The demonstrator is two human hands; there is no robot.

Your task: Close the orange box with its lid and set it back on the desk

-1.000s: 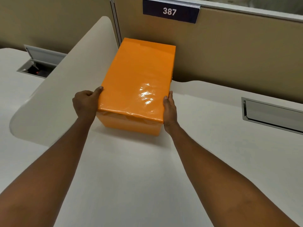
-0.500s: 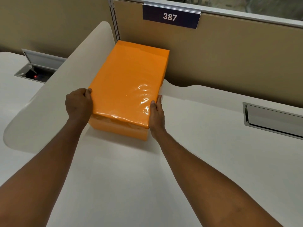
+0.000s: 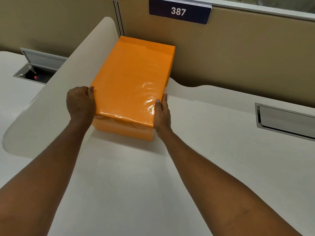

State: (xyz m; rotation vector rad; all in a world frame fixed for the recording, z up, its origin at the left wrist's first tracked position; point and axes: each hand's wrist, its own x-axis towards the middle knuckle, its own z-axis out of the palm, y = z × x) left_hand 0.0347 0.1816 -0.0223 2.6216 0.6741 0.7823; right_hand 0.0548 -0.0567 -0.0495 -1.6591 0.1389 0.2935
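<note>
Orange glossy-wrapped cardboard box [image 3: 131,86] sits lidded at 12 o'clock on the white counter [image 3: 136,184]; your hands, left hand [image 3: 80,103] and right hand [image 3: 162,113], clasp its sides: press evenly, then release.

White desk [image 3: 136,193] abuts tan partition panels [image 3: 238,62] bearing plate "387" [image 3: 179,11]; cable hatches sit far left [image 3: 36,68] and right [image 3: 286,120].

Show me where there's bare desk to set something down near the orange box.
Bare desk lies in front of the orange box, between the forearms, and to its right up to the metal hatch. It is crowded on the left: the left hand sits between box and white divider; the right hand flanks the other side.
</note>
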